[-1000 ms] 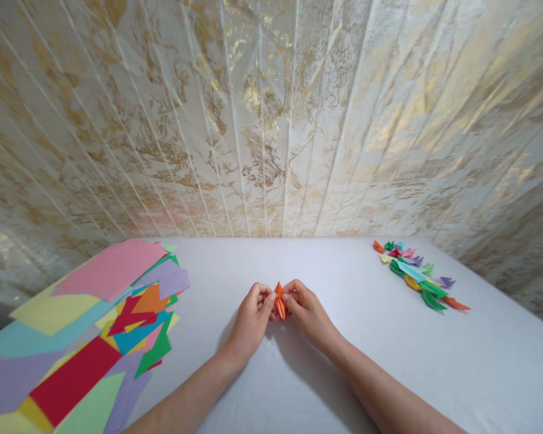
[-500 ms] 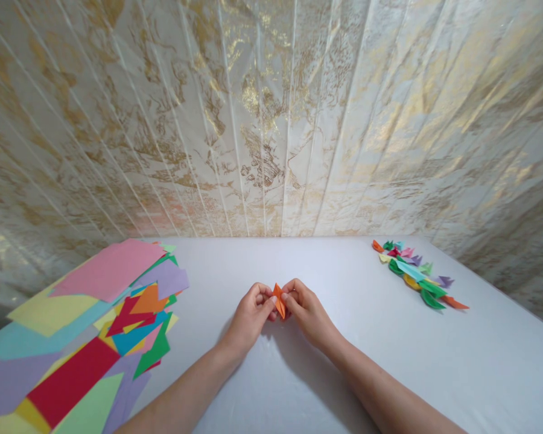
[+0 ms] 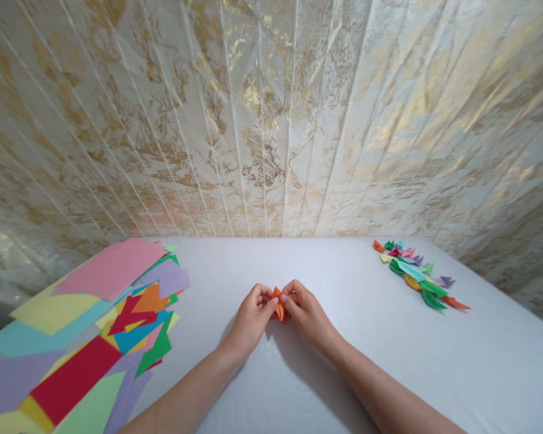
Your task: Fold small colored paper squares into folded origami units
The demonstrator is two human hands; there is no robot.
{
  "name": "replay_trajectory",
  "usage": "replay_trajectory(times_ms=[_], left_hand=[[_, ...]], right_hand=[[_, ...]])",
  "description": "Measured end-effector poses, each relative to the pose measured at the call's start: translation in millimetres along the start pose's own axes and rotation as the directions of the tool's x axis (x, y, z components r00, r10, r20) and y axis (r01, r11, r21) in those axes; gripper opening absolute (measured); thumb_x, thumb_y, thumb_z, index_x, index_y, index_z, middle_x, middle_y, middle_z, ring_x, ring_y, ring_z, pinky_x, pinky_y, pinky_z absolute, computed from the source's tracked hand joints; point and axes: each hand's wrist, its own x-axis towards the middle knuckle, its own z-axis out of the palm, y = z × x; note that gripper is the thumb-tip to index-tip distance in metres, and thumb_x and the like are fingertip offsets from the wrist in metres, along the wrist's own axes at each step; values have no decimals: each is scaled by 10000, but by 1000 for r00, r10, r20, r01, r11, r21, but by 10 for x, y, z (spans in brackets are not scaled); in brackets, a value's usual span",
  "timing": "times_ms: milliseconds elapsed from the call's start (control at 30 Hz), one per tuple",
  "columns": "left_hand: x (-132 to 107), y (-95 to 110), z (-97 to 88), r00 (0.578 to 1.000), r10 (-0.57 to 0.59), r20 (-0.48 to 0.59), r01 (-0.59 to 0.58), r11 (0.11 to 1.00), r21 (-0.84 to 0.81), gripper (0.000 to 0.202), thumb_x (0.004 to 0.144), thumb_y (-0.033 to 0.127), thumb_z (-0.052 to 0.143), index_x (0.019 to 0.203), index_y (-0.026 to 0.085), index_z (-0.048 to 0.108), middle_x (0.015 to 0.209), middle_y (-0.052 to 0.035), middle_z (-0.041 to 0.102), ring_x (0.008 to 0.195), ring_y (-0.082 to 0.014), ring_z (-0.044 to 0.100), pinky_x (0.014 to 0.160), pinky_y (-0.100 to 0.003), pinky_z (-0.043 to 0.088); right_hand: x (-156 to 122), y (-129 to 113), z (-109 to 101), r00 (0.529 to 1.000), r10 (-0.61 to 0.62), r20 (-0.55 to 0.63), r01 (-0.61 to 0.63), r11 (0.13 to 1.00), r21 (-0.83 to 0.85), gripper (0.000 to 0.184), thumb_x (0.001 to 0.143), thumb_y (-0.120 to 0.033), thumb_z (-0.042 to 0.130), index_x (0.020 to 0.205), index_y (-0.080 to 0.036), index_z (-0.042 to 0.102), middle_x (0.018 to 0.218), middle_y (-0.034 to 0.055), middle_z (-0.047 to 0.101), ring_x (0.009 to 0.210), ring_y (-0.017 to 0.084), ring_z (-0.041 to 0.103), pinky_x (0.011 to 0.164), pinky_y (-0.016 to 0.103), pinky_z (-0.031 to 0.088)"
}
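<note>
Between my two hands is a small folded orange paper piece [image 3: 279, 311], pointed at its near and far ends, with a crease line along its middle. My left hand [image 3: 256, 310] pinches its left side between thumb and fingers. On the right side, my right hand [image 3: 302, 304] grips it in the same way, the two thumbs almost meeting over it. The fingers hide the paper's side edges and underside. Both hands are low over the white table [image 3: 235, 259].
Sheets and scraps of coloured paper lie in a loose pile at the left, with a pink sheet [image 3: 113, 265] and a red sheet [image 3: 76, 380] on top. Several small folded paper figures [image 3: 411, 270] form a slanting row at the right. A gold-patterned curtain [image 3: 271, 120] hangs behind the table.
The thumbs have come slightly closer together over the orange paper, and its middle looks more pinched and raised. My hands have otherwise barely moved.
</note>
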Motion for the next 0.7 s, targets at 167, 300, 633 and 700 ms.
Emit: replay_trajectory(times_ms=[167, 300, 633, 700], left_hand=[[11, -18, -4, 998, 48, -45, -46, 998, 52, 209, 778, 362, 630, 747, 187, 519, 727, 12, 590, 694, -154, 601, 691, -285, 491], [14, -46, 6, 995, 77, -70, -72, 995, 72, 201, 780, 353, 624, 739, 189, 514, 723, 17, 574, 674, -147, 591, 664, -279, 487], [-45, -14, 56, 993, 103, -60, -99, 993, 69, 214, 779, 327, 637, 865, 207, 482, 779, 19, 601, 713, -136, 620, 677, -261, 498], [-40, -2, 49, 993, 104, -47, -100, 992, 77, 219, 784, 318, 630, 887, 210, 471, 800, 15, 602, 731, -138, 622, 698, -267, 499]], right_hand=[[4, -6, 12, 1000, -25, -1, 25, 1000, 0, 186, 909, -362, 525, 813, -219, 454, 616, -45, 584, 570, 131, 551, 572, 249, 422], [6, -34, -10, 999, -46, -19, 45, 998, -39, 234, 894, -397, 551, 776, -211, 473, 636, -30, 589, 588, 136, 557, 592, 258, 431], [10, -67, -8, 994, -38, -105, 29, 995, -94, 366, 879, -500, 546, 673, -200, 498, 592, -11, 580, 572, 135, 519, 577, 259, 410], [11, -91, -5, 996, -28, -87, 25, 999, -37, 340, 859, -500, 577, 711, -202, 507, 622, -12, 584, 581, 135, 538, 582, 262, 426]])
